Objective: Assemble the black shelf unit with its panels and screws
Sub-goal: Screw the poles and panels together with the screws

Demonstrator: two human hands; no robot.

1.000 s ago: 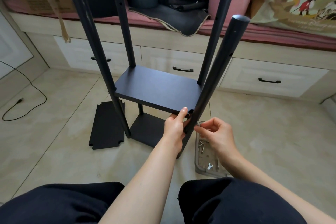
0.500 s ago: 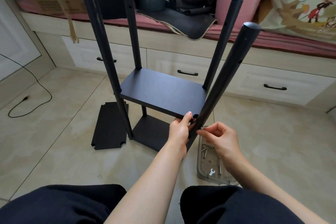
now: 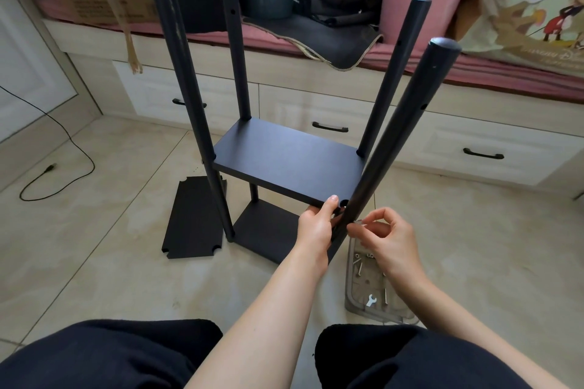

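The black shelf unit stands on the floor with several round posts rising from a bottom panel (image 3: 265, 227). A middle panel (image 3: 287, 161) sits partway up the posts. My left hand (image 3: 316, 224) grips that panel's near right corner, thumb on top, beside the near right post (image 3: 398, 136), which leans toward me. My right hand (image 3: 382, 234) pinches a small silver screw (image 3: 358, 223) against the post's right side at panel height. A loose black panel (image 3: 192, 218) with notched corners lies flat on the floor to the left.
A clear plastic tray (image 3: 354, 300) with screws and a small wrench (image 3: 370, 299) lies on the floor under my right wrist. White drawers (image 3: 474, 148) and a pink-cushioned bench stand behind. A black cable (image 3: 63, 148) trails at left. My knees fill the bottom edge.
My right hand has closed in on the near right post at panel height, with the screw between its fingertips. The left hand stays on the panel corner. The camera has shifted slightly.
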